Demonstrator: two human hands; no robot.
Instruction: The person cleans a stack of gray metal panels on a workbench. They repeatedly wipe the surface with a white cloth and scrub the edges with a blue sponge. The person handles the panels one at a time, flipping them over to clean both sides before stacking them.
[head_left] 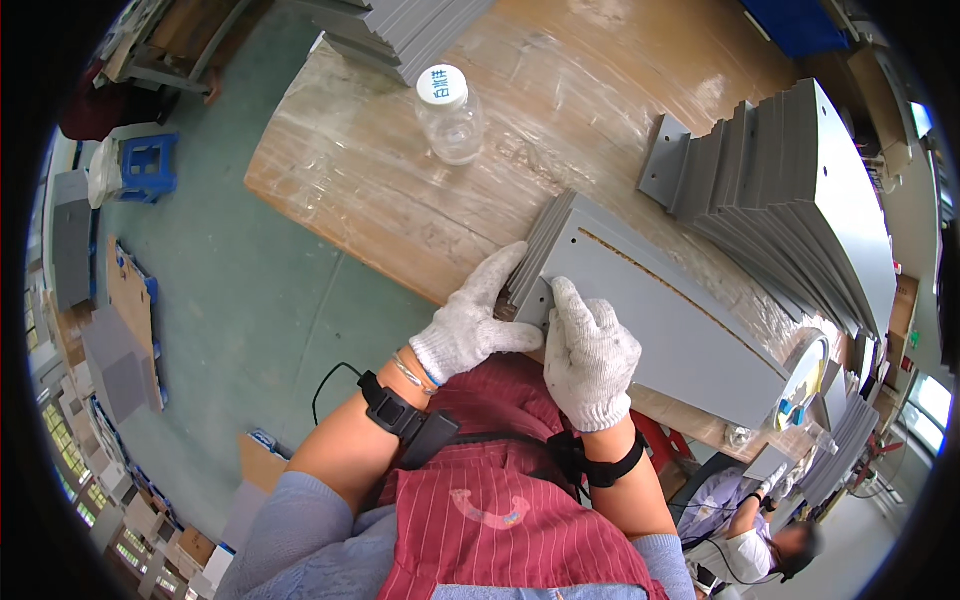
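Note:
A stack of grey panels [660, 300] lies on the wooden table, its top panel marked by a long brown slot-like strip and small holes near one end. My left hand [470, 318], in a white knitted glove, rests against the near-left end of the stack, thumb and fingers spread apart. On the top panel's near edge, close to a corner hole, is my gloved right hand [592, 355]. Its fingers are bunched together and pointing at the panel; whatever they pinch, if anything, is hidden.
A clear jar with a white lid [450, 120] stands on the plastic-covered table [370, 170]. More grey panels [780, 190] are stacked at right and at the back. A round container [803, 375] sits beyond the panel's far end. A co-worker [745, 520] works at lower right.

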